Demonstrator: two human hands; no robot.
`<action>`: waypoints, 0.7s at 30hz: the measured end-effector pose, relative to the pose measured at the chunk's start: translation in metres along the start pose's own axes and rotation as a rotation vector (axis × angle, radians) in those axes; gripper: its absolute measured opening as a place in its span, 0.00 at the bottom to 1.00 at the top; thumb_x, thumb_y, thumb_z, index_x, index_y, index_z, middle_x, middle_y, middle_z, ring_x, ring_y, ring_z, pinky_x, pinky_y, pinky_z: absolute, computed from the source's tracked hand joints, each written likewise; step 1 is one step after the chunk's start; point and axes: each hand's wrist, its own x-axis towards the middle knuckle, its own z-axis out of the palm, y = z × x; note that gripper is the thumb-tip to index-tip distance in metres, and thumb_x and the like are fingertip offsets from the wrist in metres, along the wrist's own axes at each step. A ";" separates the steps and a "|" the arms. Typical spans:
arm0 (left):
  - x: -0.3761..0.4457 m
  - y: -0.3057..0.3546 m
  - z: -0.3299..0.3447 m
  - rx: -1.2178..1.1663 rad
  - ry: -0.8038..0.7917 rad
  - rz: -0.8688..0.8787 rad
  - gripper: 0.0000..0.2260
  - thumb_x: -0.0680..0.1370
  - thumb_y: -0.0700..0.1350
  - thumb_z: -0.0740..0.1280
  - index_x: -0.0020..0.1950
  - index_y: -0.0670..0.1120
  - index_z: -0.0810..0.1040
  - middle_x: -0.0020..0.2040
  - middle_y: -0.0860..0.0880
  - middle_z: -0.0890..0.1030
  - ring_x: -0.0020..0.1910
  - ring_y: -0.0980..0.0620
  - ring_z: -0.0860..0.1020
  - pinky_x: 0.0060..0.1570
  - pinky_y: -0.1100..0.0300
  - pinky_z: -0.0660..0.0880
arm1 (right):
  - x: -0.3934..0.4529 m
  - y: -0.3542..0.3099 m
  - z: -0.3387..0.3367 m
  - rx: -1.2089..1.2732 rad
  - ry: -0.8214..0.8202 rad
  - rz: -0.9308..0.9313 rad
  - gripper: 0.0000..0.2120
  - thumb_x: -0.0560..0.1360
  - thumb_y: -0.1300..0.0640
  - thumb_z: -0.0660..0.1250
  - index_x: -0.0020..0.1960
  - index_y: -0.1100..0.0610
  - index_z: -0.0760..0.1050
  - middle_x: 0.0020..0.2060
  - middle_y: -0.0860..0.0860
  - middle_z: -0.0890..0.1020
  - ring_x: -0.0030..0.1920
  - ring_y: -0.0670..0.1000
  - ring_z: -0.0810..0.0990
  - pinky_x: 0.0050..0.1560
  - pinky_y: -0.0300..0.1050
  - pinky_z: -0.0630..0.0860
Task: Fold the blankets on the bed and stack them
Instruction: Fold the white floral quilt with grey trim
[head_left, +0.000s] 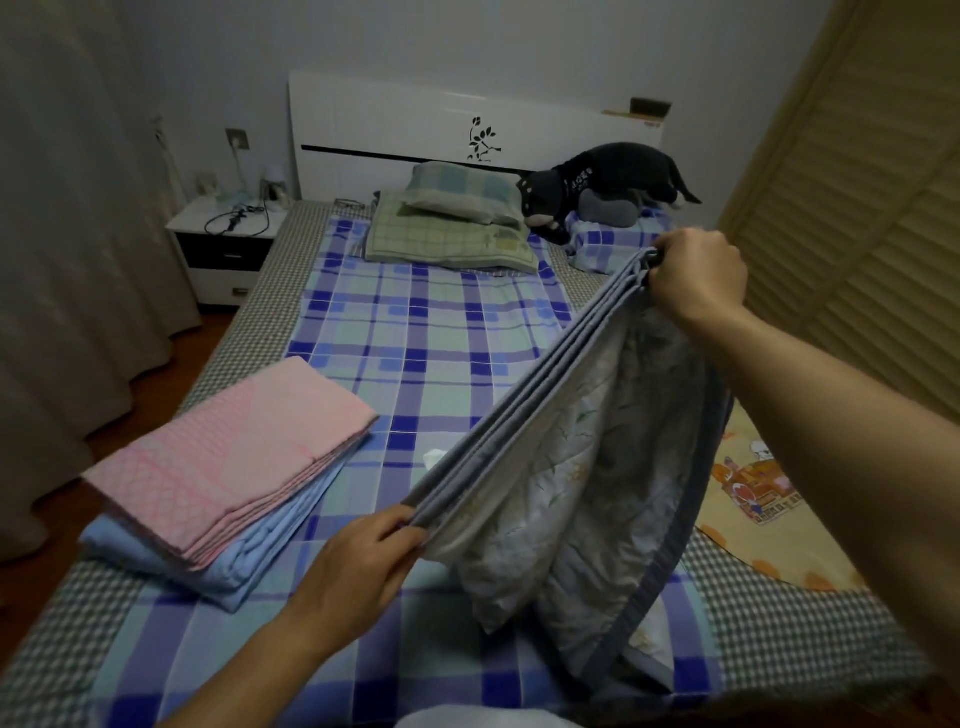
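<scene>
A pale floral quilt (582, 499) with a grey-blue border hangs folded in several layers above the bed (415, 332). My left hand (363, 561) pinches its near corner low in front of me. My right hand (696, 275) grips the far corner, raised higher, so the top edge runs taut between them. The lower part of the quilt sags onto the checked sheet. On the bed's left side lies a folded pink blanket (244, 457) stacked on a folded light blue blanket (218, 566).
Two green pillows (457, 223) and a dark plush toy (597, 182) lie by the white headboard (415, 124). A yellow cartoon-print cloth (758, 499) lies at the bed's right edge. A nightstand (223, 244) stands left, curtains beyond it; slatted wardrobe doors (857, 208) close in on the right.
</scene>
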 end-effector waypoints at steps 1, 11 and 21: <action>0.000 0.001 -0.001 0.014 0.007 0.015 0.14 0.83 0.52 0.58 0.54 0.48 0.80 0.56 0.50 0.79 0.46 0.52 0.79 0.45 0.60 0.77 | 0.000 0.000 0.001 -0.010 0.000 -0.007 0.07 0.79 0.59 0.65 0.51 0.56 0.82 0.44 0.58 0.82 0.45 0.60 0.81 0.45 0.58 0.81; 0.004 -0.015 -0.014 -0.107 0.338 -0.306 0.03 0.80 0.41 0.66 0.50 0.49 0.76 0.46 0.51 0.79 0.47 0.50 0.79 0.49 0.51 0.78 | -0.032 0.044 0.033 -0.078 -0.099 -0.040 0.08 0.76 0.60 0.66 0.51 0.54 0.82 0.45 0.59 0.83 0.46 0.64 0.81 0.44 0.57 0.80; 0.057 -0.022 -0.031 -0.452 0.494 -0.556 0.20 0.75 0.26 0.65 0.48 0.54 0.78 0.54 0.49 0.74 0.53 0.52 0.77 0.55 0.69 0.74 | -0.044 0.079 0.049 -0.010 -0.157 0.056 0.08 0.75 0.58 0.66 0.51 0.52 0.82 0.48 0.59 0.84 0.50 0.65 0.80 0.44 0.52 0.76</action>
